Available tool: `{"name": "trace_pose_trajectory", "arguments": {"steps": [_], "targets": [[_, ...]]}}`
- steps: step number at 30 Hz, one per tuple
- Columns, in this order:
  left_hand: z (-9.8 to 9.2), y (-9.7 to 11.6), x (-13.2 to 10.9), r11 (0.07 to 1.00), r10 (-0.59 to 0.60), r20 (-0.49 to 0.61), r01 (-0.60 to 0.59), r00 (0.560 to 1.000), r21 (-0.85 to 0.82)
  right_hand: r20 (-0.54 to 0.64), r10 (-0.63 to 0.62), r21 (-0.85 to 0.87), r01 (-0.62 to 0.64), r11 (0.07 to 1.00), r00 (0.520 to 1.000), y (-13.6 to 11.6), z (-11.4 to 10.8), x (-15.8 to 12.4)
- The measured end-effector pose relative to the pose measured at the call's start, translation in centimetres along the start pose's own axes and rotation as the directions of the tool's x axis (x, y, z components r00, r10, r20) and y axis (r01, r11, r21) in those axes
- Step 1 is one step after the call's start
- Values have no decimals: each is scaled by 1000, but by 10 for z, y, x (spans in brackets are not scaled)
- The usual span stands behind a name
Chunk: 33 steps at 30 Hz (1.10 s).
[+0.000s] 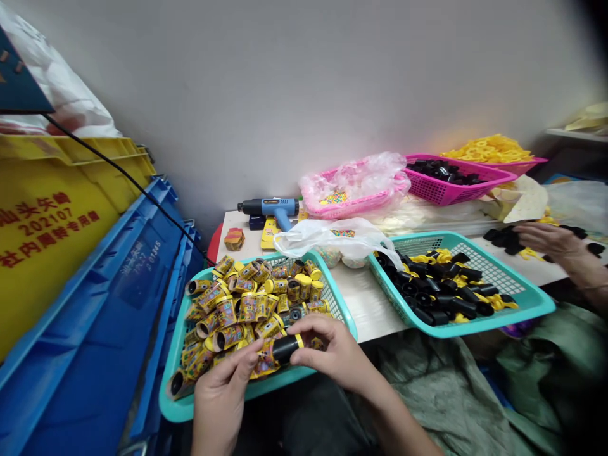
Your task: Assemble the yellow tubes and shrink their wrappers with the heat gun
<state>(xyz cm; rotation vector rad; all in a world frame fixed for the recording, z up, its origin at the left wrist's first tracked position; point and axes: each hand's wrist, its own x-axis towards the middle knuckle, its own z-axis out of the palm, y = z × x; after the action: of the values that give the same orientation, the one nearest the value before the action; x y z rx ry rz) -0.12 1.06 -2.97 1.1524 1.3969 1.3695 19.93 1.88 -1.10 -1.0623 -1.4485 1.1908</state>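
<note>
My left hand [222, 389] pinches a yellow printed sleeve [264, 361] between thumb and fingers. Thumb and fingertips of my right hand [339, 354] grip a small black plastic tube [285, 349] by its yellow-rimmed end. The tube's other end meets the sleeve; how deep it sits inside cannot be made out. Both hands are over the near edge of a teal basket [177, 411], heaped with yellow printed tubes [247, 307], many with dark open ends. To the right, a second teal basket [527, 301] holds black tubes with yellow parts [441, 285].
A blue heat gun [275, 208] lies at the back of the table. Pink baskets [446, 193] and plastic bags [332, 234] stand along the wall. Blue crates [95, 329] and a yellow crate [57, 221] rise at left. Another person's hand [546, 239] handles black pieces at right.
</note>
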Motion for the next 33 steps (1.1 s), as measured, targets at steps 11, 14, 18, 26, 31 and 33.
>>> {"name": "trace_pose_trajectory", "arguments": {"steps": [11,14,18,26,31,33], "targets": [[-1,2,-5,1000,22,64,-22,998,1,55,107,111,-112,987,993,8,10,0],[0,8,-6,996,-62,147,70,987,-54,-3,0,104,0,995,1000,8,16,0],[4,18,-11,981,-112,201,140,973,-131,67,-56,281,35,959,996,15,23,-2],[4,17,-12,968,-142,370,207,918,-143,377,123,717,-373,588,918,28,49,-6],[6,19,-13,997,68,313,-55,947,-49,287,55,481,-193,855,956,9,32,-15],[12,19,-10,953,277,293,-301,915,41,210,-1,236,-49,971,978,-1,19,-16]]}}
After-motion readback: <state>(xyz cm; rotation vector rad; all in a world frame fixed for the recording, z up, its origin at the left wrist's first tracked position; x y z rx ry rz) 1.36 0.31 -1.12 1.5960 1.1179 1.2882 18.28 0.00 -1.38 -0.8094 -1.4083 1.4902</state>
